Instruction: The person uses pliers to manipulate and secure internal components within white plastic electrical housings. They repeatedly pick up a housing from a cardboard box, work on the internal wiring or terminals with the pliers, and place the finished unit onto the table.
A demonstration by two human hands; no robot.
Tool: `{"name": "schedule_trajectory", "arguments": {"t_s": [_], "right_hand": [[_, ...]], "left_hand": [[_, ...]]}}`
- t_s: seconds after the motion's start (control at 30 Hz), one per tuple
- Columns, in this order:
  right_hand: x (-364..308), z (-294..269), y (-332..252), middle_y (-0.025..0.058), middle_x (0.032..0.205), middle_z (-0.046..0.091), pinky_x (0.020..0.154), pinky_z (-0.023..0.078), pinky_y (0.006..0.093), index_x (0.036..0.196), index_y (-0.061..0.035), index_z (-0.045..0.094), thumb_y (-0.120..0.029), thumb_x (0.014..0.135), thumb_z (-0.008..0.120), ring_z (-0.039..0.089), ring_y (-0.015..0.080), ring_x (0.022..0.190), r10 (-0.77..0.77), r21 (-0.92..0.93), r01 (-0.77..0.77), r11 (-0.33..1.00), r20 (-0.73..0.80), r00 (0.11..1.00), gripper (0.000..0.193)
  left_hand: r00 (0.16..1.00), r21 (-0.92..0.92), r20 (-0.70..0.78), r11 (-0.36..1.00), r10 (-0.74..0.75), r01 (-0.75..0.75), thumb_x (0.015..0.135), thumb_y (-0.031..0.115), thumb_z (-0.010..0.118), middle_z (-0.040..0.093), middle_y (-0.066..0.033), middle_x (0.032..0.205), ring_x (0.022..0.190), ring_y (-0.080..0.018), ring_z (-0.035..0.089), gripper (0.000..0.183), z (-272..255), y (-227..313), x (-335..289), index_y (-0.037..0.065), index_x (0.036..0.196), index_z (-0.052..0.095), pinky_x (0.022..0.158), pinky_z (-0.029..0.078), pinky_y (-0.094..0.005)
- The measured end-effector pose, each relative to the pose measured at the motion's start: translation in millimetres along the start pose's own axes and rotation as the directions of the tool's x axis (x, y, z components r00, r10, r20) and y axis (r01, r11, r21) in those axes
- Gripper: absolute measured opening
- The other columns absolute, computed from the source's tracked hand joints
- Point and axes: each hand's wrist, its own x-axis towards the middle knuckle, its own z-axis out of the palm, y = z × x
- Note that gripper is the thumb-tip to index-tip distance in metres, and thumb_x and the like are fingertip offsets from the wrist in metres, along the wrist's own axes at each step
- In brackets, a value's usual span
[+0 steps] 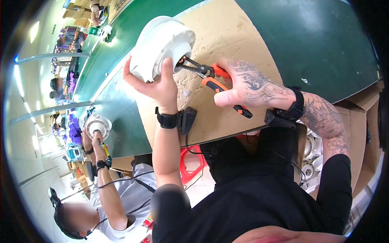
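My left hand [158, 87] holds a white round plastic housing [160, 44] tilted above the cardboard, its fingers and thumb around the lower rim. The housing has a stepped, ribbed shape with a round opening facing right. In my right hand [249, 85] is a pair of pliers [208, 72] with black jaws and orange-and-black handles. The plier jaws reach into the opening, where something small and copper-coloured shows. Exactly what the tips grip there cannot be made out. Each of my wrists wears a black strap with a small box.
A flat cardboard sheet [219, 32] covers part of the green table [320, 48]. At left, a co-worker [125, 194] handles a similar white housing [98, 123] with a tool. A red stool [190, 166] stands below. White parts [308, 172] lie by open cardboard boxes [356, 133] at right.
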Motion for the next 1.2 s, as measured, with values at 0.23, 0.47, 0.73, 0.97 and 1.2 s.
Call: {"name": "schedule_trajectory", "arguments": {"t_s": [0.23,0.47,0.73,0.97,1.2], "right_hand": [[5,-6,9,0.0032,0.076,0.054,0.059,0.039,0.0289,0.09,-0.0058,0.062,-0.046,0.074,0.073,0.051,0.0132,0.065,0.017,0.653,-0.082,0.753,0.105,0.994,0.045],[15,-11,19,-0.0054,0.062,0.046,0.049,0.027,0.0258,0.077,-0.018,0.05,-0.042,0.077,0.07,0.037,0.0065,0.05,0.01,0.908,-0.157,0.389,0.167,0.986,0.031],[19,-6,18,-0.0047,0.062,0.048,0.047,0.034,0.0225,0.081,-0.0165,0.051,-0.038,0.074,0.073,0.041,0.0063,0.047,0.073,0.93,-0.329,0.164,0.321,0.944,0.031],[25,-10,25,-0.0031,0.063,0.05,0.054,0.036,0.0267,0.083,-0.0131,0.056,-0.04,0.076,0.07,0.042,0.0093,0.05,0.033,0.931,-0.339,0.133,0.337,0.941,0.031],[23,-9,28,-0.0022,0.063,0.051,0.057,0.037,0.029,0.084,-0.0116,0.058,-0.042,0.077,0.069,0.042,0.0115,0.051,0.022,0.945,-0.302,0.123,0.302,0.953,0.033]], "left_hand": [[0.999,0.334,0.045,0.942,0.025,-0.039,0.078,0.03,0.093,0.072,-0.0135,0.098,0.086,-0.0173,0.068,0.061,55,30,59,-0.008,0.116,0.065,0.08,0.056,-0.0318],[0.985,0.422,0.139,0.906,-0.099,0.031,0.075,0.044,0.092,0.076,-0.0137,0.09,0.076,-0.0168,0.07,0.065,94,11,75,-0.008,0.108,0.072,0.073,0.056,-0.0314],[0.986,0.472,0.111,0.88,-0.125,0.058,0.073,0.048,0.09,0.075,-0.013,0.085,0.076,-0.0175,0.069,0.068,97,9,75,-0.009,0.105,0.073,0.076,0.055,-0.0315],[0.975,0.506,0.16,0.861,-0.154,0.053,0.07,0.052,0.091,0.075,-0.0176,0.089,0.083,-0.0277,0.071,0.073,106,30,79,-0.008,0.107,0.073,0.083,0.056,-0.0384],[0.981,0.571,0.182,0.82,-0.071,-0.046,0.067,0.057,0.091,0.075,-0.0205,0.094,0.092,-0.033,0.072,0.078,110,21,84,-0.007,0.106,0.073,0.088,0.055,-0.0424]]}}
